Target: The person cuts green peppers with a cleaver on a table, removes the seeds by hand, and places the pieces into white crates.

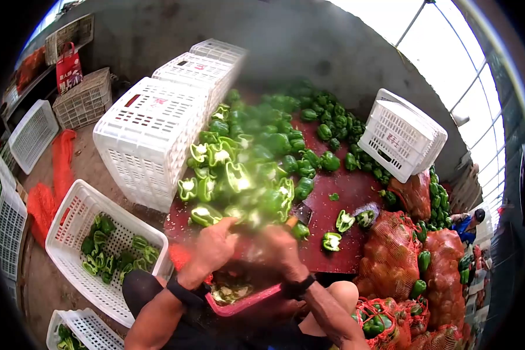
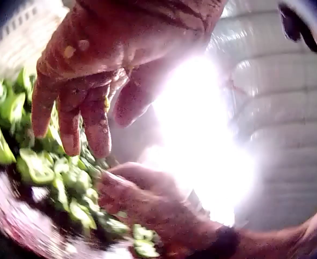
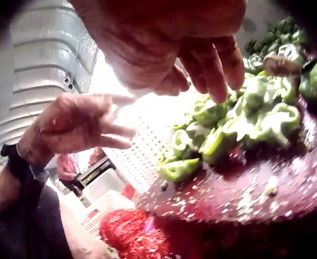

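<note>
Both hands hover over the near edge of a red tabletop (image 1: 350,195), holding nothing. My left hand (image 1: 214,245) has loosely bent fingers pointing down in the left wrist view; in the right wrist view its palm shows. The right hand (image 1: 277,248) is blurred in the head view, and its fingers (image 3: 212,70) hang apart in the right wrist view. Just beyond them lies a heap of halved green bell peppers (image 1: 238,176), cut sides pale. A knife with a tan handle (image 1: 291,221) rests by the right hand. Below both hands, a pink tub (image 1: 248,306) holds pepper scraps.
Whole green peppers (image 1: 329,161) pile up at the back. A white crate (image 1: 64,256) with pepper halves stands at left, and upturned white crates (image 1: 149,119) border the table. Red mesh sacks (image 1: 388,251) crowd the right side. Loose halves (image 1: 331,241) lie on the table's right.
</note>
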`<state>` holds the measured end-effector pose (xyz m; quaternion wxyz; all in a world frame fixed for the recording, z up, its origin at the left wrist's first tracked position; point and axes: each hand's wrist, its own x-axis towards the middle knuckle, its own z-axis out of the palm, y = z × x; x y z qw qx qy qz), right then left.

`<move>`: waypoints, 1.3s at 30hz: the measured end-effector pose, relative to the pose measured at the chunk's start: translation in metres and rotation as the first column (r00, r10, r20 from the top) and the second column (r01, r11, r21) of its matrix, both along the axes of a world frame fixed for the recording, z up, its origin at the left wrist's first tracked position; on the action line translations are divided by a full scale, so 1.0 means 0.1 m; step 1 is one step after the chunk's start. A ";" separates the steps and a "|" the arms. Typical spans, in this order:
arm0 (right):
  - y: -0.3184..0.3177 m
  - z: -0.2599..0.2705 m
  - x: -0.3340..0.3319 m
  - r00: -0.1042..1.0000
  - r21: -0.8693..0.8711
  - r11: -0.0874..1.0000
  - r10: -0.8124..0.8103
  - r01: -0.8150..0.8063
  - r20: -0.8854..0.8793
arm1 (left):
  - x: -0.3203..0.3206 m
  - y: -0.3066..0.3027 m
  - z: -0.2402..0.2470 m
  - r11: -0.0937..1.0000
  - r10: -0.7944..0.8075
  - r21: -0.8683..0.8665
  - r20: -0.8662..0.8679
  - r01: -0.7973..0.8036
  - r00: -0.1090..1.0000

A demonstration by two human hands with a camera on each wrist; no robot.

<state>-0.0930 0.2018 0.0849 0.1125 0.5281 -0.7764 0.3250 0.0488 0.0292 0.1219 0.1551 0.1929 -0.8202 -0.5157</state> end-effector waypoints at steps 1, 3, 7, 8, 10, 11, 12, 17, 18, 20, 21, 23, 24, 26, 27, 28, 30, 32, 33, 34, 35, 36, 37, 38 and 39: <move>0.09 0.05 -0.10 0.992 0.046 0.991 -0.128 0.128 0.006 | -0.02 -0.05 -0.09 0.974 -0.059 -0.217 0.002 0.058 0.998; 0.24 0.17 -0.34 0.946 0.043 0.945 -0.324 0.324 -0.009 | -0.03 -0.12 -0.26 0.897 -0.162 -0.418 -0.012 0.142 0.987; 0.59 0.13 -0.89 0.858 0.133 0.856 -0.510 0.500 0.060 | -0.08 -0.02 -0.25 0.834 -0.264 -0.461 0.150 0.304 0.953; 0.63 0.06 -1.01 0.774 0.218 0.792 -0.607 0.571 0.181 | -0.09 0.01 -0.23 0.805 -0.253 -0.478 0.260 0.352 0.932; 0.75 0.00 -1.14 0.719 0.212 0.778 -0.628 0.591 0.299 | -0.15 0.05 -0.24 0.799 -0.281 -0.501 0.180 0.334 0.943; 0.77 0.00 -1.18 0.688 0.211 0.773 -0.631 0.598 0.359 | -0.18 0.05 -0.21 0.795 -0.300 -0.471 0.242 0.382 0.923; 0.84 -0.07 -1.26 0.699 0.272 0.761 -0.648 0.588 0.303 | -0.20 0.06 -0.19 0.791 -0.320 -0.434 0.307 0.430 0.897; 0.92 -0.08 -1.22 0.702 0.477 0.734 -0.651 0.483 0.290 | -0.37 0.12 -0.24 0.737 -0.324 -0.473 0.379 0.483 0.866; 0.89 -0.08 -1.20 0.728 0.493 0.736 -0.634 0.465 0.261 | -0.42 0.13 -0.25 0.733 -0.332 -0.476 0.374 0.486 0.866; 0.79 -0.14 -1.13 0.799 0.346 0.777 -0.591 0.526 0.111 | -0.51 0.18 -0.24 0.732 -0.338 -0.471 0.376 0.492 0.863; 0.68 -0.06 -1.08 0.824 0.413 0.744 -0.565 0.526 -0.031 | -0.56 0.22 -0.22 0.738 -0.334 -0.463 0.381 0.491 0.862; 0.53 -0.10 -1.05 0.866 0.363 0.809 -0.500 0.462 0.010 | -0.63 0.28 -0.17 0.740 -0.336 -0.462 0.376 0.489 0.864; 0.44 -0.23 -0.99 0.798 0.342 0.783 -0.588 0.520 0.131 | -0.65 0.31 -0.12 0.730 -0.352 -0.466 0.372 0.501 0.859; 0.23 -0.12 -0.85 0.768 0.424 0.749 -0.617 0.509 0.170 | -0.71 0.33 -0.17 0.698 -0.383 -0.484 0.371 0.528 0.846; 0.19 -0.20 -0.86 0.763 0.422 0.768 -0.605 0.482 0.229 | -0.72 0.35 -0.15 0.698 -0.381 -0.481 0.377 0.530 0.844; 0.16 -0.19 -0.86 0.733 0.411 0.764 -0.624 0.497 0.272 | -0.73 0.38 -0.12 0.699 -0.383 -0.476 0.382 0.534 0.841; 0.15 -0.20 -0.85 0.660 0.401 0.745 -0.663 0.533 0.353 | -0.76 0.41 -0.13 0.711 -0.393 -0.458 0.369 0.533 0.842; 0.16 -0.20 -0.90 0.554 0.362 0.751 -0.655 0.552 0.514 | -0.80 0.42 -0.12 0.712 -0.427 -0.458 0.320 0.532 0.846; 0.21 -0.21 -0.94 0.523 0.311 0.751 -0.639 0.582 0.564 | -0.83 0.42 -0.12 0.710 -0.436 -0.461 0.307 0.532 0.846; 0.28 -0.19 -0.95 0.489 0.268 0.744 -0.622 0.612 0.611 | -0.86 0.44 -0.09 0.707 -0.435 -0.450 0.330 0.545 0.838; 0.39 -0.22 -1.10 0.515 0.304 0.703 -0.691 0.643 0.507 | -0.89 0.45 -0.06 0.704 -0.435 -0.440 0.353 0.558 0.828; 0.60 -0.23 -1.22 0.475 0.222 0.792 -0.537 0.569 0.698 | -0.93 0.49 -0.01 0.708 -0.428 -0.413 0.394 0.573 0.813; 0.86 -0.21 -1.33 0.407 0.109 0.856 -0.348 0.506 0.845 | -0.96 0.51 -0.13 0.705 -0.438 -0.431 0.360 0.563 0.824; 1.03 -0.16 -1.42 0.317 -0.026 0.890 -0.134 0.455 0.939 | -0.99 0.52 -0.25 0.703 -0.446 -0.451 0.324 0.551 0.834; 1.12 0.04 -1.43 0.253 -0.067 0.876 -0.064 0.478 0.965 | -1.03 0.57 -0.11 0.718 -0.452 -0.384 0.377 0.581 0.808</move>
